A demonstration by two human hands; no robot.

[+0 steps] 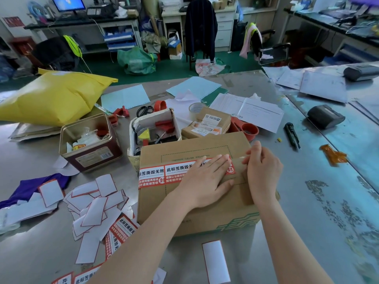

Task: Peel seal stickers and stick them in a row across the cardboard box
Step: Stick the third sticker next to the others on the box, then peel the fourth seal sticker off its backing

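Two seal stickers [162, 174] already run across the cardboard box [196, 214] at the table's [307, 201] near edge. The left hand [205, 179] presses a third flat with straight fingers; the right hand [262, 169] pinches something small. The box's right end remains bare.

red and white seal stickers [162, 174] across the cardboard box [196, 212] read "此标签撕毁无效", with a circled "封". loose stickers [123, 227] on the surface repeat "此标签撕毁无".
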